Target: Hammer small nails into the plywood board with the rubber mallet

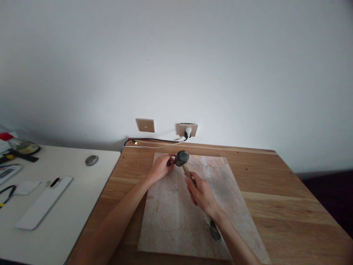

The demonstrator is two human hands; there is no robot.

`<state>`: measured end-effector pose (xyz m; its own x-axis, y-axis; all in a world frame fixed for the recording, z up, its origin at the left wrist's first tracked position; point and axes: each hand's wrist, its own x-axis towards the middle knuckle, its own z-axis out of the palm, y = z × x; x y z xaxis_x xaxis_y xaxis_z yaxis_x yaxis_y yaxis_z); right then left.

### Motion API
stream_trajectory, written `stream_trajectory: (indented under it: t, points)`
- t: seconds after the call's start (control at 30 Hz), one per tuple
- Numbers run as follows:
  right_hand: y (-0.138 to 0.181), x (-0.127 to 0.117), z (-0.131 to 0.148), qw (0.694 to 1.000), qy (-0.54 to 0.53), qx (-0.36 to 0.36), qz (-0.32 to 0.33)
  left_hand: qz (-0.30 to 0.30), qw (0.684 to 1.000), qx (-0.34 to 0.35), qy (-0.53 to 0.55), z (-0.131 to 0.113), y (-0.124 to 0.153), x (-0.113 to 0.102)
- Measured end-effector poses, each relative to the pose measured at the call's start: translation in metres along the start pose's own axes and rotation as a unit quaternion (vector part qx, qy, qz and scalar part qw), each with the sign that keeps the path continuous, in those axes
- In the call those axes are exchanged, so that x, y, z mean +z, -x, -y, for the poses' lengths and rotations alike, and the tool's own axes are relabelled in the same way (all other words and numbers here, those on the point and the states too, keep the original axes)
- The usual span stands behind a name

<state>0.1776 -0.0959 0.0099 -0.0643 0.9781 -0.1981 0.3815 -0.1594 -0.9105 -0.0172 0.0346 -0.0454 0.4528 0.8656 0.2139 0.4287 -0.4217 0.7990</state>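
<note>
My right hand [201, 194] is closed round the wooden handle of a hammer, whose dark round head [181, 158] hangs just above the far part of a pale pinkish board [171, 217] lying on the wooden table [275, 195]. My left hand [162, 166] rests on the board right beside the hammer head, its fingers pinched together on something too small to make out. A dark elongated object [214, 230] lies on the board under my right forearm.
A white table [68, 213] adjoins on the left with a white flat device [44, 206], a grey round disc [91, 160], cables and tools. On the wall behind are a switch plate [145, 125] and a socket [188, 130] with a plugged-in cable.
</note>
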Motion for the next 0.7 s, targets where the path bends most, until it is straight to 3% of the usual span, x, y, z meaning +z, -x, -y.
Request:
stream_trajectory:
  t: [0.57,0.63,0.7]
  points:
    - [-0.003,0.0,-0.006,0.999,0.044,-0.015,0.007,-0.003,0.999,0.01,-0.037,-0.006,0.004,-0.008]
    - [0.0,-0.002,-0.007,0.999,0.038,-0.015,0.007,-0.006,0.996,0.048,-0.078,-0.012,0.014,-0.016]
    - [0.005,-0.006,-0.011,1.0,0.029,-0.011,0.003,0.012,0.977,0.139,-0.161,-0.022,0.03,-0.025]
